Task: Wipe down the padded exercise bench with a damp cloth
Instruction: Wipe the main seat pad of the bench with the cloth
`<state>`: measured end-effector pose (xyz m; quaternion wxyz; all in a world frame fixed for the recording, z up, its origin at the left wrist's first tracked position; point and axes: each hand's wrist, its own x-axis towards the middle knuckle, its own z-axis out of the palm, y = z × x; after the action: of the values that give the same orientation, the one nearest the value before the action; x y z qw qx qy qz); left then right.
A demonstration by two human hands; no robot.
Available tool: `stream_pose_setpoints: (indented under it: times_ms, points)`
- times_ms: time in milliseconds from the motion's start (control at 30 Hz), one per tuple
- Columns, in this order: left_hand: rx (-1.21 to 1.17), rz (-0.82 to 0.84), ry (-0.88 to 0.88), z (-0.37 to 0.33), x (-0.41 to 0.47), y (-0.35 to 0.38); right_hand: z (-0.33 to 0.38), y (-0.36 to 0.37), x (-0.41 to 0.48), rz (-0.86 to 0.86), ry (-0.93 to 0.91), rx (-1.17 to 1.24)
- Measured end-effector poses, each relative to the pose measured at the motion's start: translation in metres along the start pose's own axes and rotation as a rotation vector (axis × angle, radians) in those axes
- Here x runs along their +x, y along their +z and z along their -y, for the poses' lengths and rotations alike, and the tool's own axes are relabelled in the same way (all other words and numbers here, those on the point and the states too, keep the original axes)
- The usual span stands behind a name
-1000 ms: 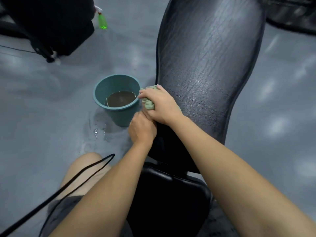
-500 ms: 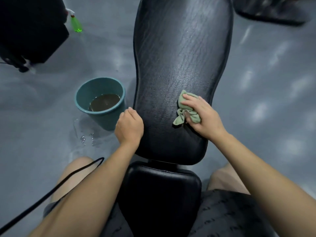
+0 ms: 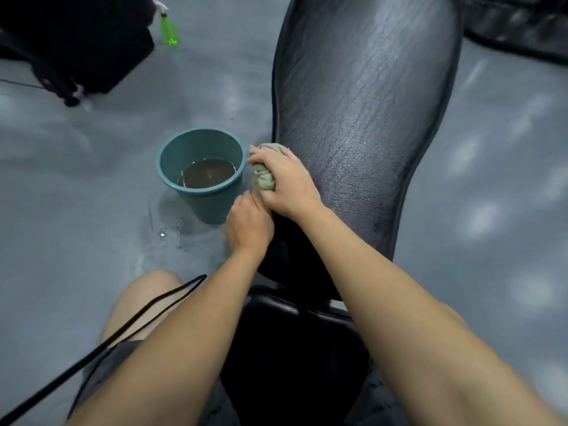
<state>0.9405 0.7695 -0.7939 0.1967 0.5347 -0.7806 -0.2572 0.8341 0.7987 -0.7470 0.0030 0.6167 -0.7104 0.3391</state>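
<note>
The black padded bench back [image 3: 365, 118] stretches away from me, its surface wet and shiny. A separate black seat pad [image 3: 292, 348] lies between my legs. My right hand [image 3: 285, 182] presses a crumpled green cloth [image 3: 265, 172] against the pad's left edge, next to the bucket. Just below it, my left hand [image 3: 249, 224] grips that same left edge, fingers curled over the rim and touching my right hand.
A teal bucket [image 3: 172, 167] of murky water stands on the grey floor left of the bench, with spilled drops in front of it. A green spray bottle [image 3: 168, 29] and a black wheeled unit [image 3: 76, 41] sit at the far left. A black cord [image 3: 123, 333] crosses my left thigh.
My right hand has swept the cloth from the pad's right side across to its left edge beside the bucket. My left hand has stayed on the left edge.
</note>
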Motion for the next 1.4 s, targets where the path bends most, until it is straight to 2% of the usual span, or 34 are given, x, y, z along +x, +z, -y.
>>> stream_pose_setpoints:
  times_ms: [100, 233, 333, 533, 733, 1033, 1200, 1267, 1400]
  points:
    - [0.029, 0.024, -0.007, -0.002, -0.001, -0.003, 0.000, -0.004, -0.006, -0.015, -0.014, 0.053]
    - [-0.076, -0.010, -0.016, -0.009, -0.003, -0.006, -0.016, -0.028, -0.037, 0.062, -0.058, 0.065]
    - [-0.080, -0.048, 0.042, -0.009, -0.005, -0.006, -0.034, -0.062, -0.079, 0.081, 0.007, 0.016]
    - [-0.054, -0.101, 0.069, -0.008, -0.009, -0.004, -0.067, -0.110, -0.161, -0.069, 0.068, -0.125]
    - [-0.063, -0.129, 0.072, -0.010, -0.009, -0.004, -0.059, -0.083, -0.126, -0.130, 0.007, -0.183]
    - [0.007, -0.118, 0.127, -0.012, -0.008, -0.006, -0.015, -0.023, -0.025, 0.066, -0.159, -0.131]
    - [-0.019, -0.117, 0.137, -0.011, -0.009, -0.007, -0.022, -0.044, -0.041, 0.164, -0.182, -0.097]
    - [-0.032, -0.113, 0.141, -0.010, -0.009, -0.007, -0.031, -0.060, -0.057, 0.223, -0.157, -0.133]
    - [-0.084, -0.116, 0.172, -0.006, -0.008, -0.006, -0.054, -0.097, -0.105, 0.226, -0.075, -0.223]
